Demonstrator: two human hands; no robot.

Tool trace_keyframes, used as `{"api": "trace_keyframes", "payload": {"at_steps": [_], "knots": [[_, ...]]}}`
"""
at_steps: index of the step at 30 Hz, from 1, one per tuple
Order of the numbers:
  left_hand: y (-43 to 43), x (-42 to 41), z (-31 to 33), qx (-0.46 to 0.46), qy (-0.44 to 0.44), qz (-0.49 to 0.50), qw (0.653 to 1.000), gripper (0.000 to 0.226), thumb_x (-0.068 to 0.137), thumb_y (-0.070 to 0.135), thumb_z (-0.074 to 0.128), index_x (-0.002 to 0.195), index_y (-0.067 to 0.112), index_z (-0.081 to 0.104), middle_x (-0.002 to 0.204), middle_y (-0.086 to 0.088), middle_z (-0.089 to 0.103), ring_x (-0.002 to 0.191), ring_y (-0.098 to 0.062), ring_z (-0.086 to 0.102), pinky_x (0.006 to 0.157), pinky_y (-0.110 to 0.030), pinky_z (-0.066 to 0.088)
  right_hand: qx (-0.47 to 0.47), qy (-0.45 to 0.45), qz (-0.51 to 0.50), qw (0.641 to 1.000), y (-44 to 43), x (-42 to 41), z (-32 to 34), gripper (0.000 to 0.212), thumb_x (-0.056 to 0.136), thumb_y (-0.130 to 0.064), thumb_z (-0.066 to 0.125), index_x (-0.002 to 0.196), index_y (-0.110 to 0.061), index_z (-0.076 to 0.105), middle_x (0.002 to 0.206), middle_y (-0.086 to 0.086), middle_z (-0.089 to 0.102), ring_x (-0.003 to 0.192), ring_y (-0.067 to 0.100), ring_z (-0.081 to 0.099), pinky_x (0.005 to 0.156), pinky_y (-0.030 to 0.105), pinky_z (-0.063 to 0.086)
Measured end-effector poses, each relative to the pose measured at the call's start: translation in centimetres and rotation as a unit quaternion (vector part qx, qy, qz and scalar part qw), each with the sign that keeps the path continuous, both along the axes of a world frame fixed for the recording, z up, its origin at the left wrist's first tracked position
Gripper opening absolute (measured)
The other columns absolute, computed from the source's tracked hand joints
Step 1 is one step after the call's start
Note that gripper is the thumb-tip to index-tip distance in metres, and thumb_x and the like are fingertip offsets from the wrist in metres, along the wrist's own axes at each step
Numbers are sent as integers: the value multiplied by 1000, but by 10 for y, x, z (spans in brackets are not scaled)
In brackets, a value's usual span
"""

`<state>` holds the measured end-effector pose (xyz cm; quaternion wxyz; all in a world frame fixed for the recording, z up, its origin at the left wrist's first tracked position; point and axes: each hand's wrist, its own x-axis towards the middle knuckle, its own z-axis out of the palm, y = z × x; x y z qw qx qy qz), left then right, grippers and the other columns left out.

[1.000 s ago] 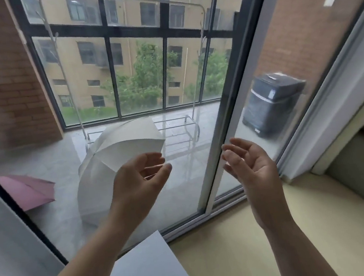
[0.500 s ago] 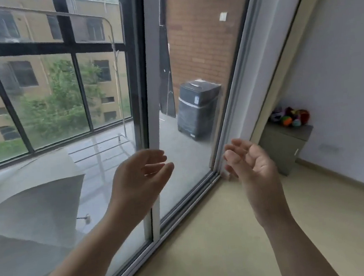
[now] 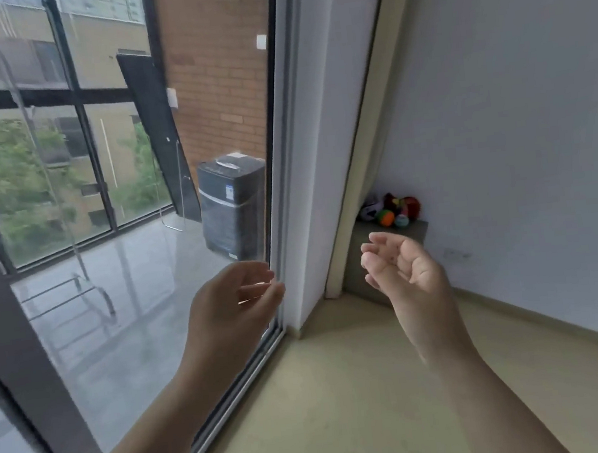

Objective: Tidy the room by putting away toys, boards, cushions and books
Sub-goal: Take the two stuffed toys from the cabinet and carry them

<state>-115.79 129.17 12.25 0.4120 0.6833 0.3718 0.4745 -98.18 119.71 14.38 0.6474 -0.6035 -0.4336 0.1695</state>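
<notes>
Several colourful soft toys [image 3: 393, 210] lie in a heap on a low grey-green cabinet [image 3: 418, 230] in the room's corner, against the white wall. My left hand [image 3: 233, 301] is raised in front of the glass door, fingers relaxed and holding nothing. My right hand [image 3: 403, 270] hovers just in front of the cabinet, palm turned inward with fingers loosely curled, also holding nothing. Both hands are well short of the toys.
A sliding glass door [image 3: 130, 281] with a white frame [image 3: 299, 189] fills the left. Beyond it is a balcony with a dark wrapped appliance [image 3: 232, 207] and a metal rack [image 3: 75, 290]. Beige floor [image 3: 346, 406] stretches toward the white wall [image 3: 519, 129].
My view has swung right, from the balcony with its white umbrella to the room's corner with the toys. Both hands stay raised and hold nothing.
</notes>
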Motion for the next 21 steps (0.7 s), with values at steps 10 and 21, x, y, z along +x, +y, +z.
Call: {"api": "trace_keyframes", "payload": {"at_steps": [10, 21], "knots": [[130, 185, -13, -14, -7, -79, 997, 28, 74, 30, 74, 99, 20, 70, 90, 7, 74, 79, 0, 69, 74, -24, 56, 0, 11, -75, 997, 107, 162, -15, 26, 91, -22, 63, 116, -23, 60, 113, -6, 67, 104, 0, 63, 99, 37, 50], [241, 385, -30, -51, 38, -184, 981, 27, 78, 14, 74, 102, 25, 68, 97, 11, 72, 86, -3, 69, 82, -30, 57, -34, 49, -149, 987, 195, 337, -28, 22, 90, -21, 64, 111, -25, 62, 113, -7, 67, 103, -6, 62, 100, 39, 49]]}}
